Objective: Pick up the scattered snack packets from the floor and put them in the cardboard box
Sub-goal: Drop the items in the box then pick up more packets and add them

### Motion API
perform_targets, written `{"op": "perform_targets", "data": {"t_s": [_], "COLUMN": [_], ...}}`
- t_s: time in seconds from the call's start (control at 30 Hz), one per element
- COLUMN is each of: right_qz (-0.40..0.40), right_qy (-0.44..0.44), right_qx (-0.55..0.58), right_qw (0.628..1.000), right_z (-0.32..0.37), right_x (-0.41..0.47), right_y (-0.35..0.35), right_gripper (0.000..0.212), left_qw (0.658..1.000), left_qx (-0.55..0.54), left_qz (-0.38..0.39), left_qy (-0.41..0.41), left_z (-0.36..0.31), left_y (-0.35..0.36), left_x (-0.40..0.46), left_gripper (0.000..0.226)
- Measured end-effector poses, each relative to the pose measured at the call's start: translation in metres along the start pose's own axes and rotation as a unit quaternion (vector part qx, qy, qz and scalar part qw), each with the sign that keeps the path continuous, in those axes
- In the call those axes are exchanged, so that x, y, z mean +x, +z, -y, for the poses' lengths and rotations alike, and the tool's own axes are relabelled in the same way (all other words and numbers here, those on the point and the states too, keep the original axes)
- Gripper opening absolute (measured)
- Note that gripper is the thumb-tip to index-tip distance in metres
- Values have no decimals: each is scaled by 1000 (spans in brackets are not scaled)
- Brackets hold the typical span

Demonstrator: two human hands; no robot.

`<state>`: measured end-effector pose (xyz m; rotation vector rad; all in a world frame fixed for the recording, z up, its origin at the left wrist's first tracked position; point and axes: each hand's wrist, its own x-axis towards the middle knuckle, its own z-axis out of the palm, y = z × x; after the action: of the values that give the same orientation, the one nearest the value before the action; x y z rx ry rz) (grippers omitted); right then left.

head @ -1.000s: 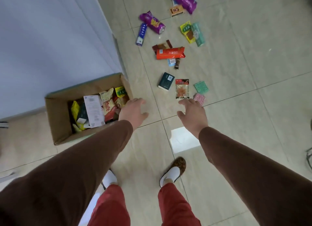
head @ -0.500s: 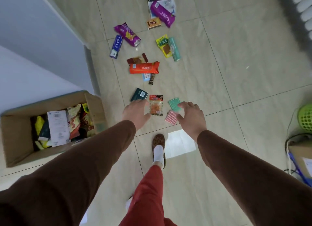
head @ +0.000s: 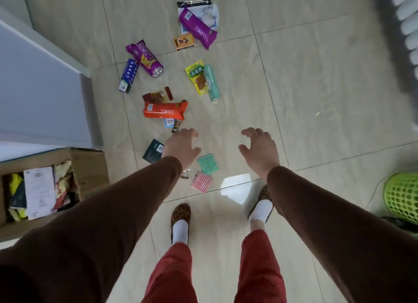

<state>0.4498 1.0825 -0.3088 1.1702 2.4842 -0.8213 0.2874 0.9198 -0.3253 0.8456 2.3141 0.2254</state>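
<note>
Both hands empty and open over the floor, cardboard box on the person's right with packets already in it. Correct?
One error: the cardboard box sits on the person's left, not right, as the head view shows. The rest holds: the left hand and right hand are open and empty, and packets already lie in the box.

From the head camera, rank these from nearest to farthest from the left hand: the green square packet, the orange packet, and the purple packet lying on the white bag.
Measured from the left hand:
1. Green square packet, just right of the hand, toward the feet.
2. Orange packet, ahead of the hand, slightly to its left.
3. Purple packet, at the far end of the scatter, lying on the white bag.
</note>
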Motion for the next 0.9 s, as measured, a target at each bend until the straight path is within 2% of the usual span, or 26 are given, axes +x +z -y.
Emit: {"op": "perform_targets", "data": {"t_s": [0.27,0.43,0.6,0.9], "right_qz": [34,48,58,91], "right_qy": [-53,-65,-101,-151], "right_qx": [-9,-26,-34,-72], "right_qw": [998,996,993,982], "right_z": [-82,-105,-88,-6], "right_x": [101,156,218,349], "right_y": [-84,-125,-143,-160], "right_gripper": [41,41,42,44], "left_qw": [997,994,990,977], "left_qx": [-36,-71,-83,-127], "left_qz": [-29,-36,-54,-66], "left_qy": [-59,-77,-100,-158], "left_z": [-115,-164,-169,-129], "left_y": [16,14,-9,-70], "left_x": [75,118,168,263], "left_gripper": [45,44,45,47]}}
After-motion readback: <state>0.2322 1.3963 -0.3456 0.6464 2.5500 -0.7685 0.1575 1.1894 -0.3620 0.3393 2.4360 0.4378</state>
